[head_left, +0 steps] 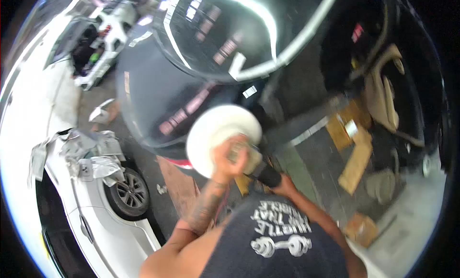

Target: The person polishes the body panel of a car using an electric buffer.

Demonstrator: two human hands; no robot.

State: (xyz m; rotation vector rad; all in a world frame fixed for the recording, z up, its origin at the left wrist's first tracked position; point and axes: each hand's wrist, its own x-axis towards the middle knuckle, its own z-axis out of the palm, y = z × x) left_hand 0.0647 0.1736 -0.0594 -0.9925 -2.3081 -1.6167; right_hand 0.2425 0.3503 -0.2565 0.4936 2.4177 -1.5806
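A polishing machine with a large round white pad [200, 134] is held over the rear of a black car [158, 93]. My left hand [230, 156] is closed over the tool's head, just behind the pad. Around the dark rear end of the polisher's body [267, 175] my right hand [286, 184] is wrapped, with its fingers partly hidden. The pad lies at or very near the black panel; whether it touches, I cannot tell. Blur softens the pad and both hands. Strips of light reflect in the car's glossy paint and glass.
To the left stands a white car [100, 220] with newspaper sheets [93, 151] over its body near a wheel [128, 194]. Flattened cardboard [357, 158] lies on the floor at right, near a bucket [381, 186] and a cardboard box [362, 229]. A beige trim panel [383, 93] shows at far right.
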